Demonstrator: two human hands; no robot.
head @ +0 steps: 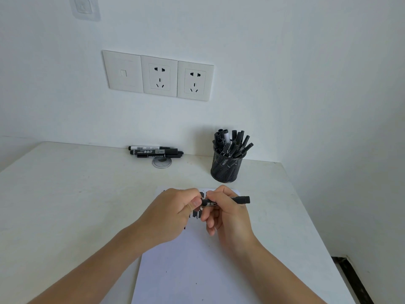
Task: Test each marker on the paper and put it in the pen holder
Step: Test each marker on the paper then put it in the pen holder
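Head view: above the paper's far end, the left hand pinches one end of the black marker; the right hand curls round its barrel. Likely light, rigid, slick plastic: hold it mid-barrel. The mesh pen holder stands near the desk's far edge.

left hand + right hand: grip marker | over paper | pen holder: behind

Left grip, right grip bare; forearms bare to frame edge.
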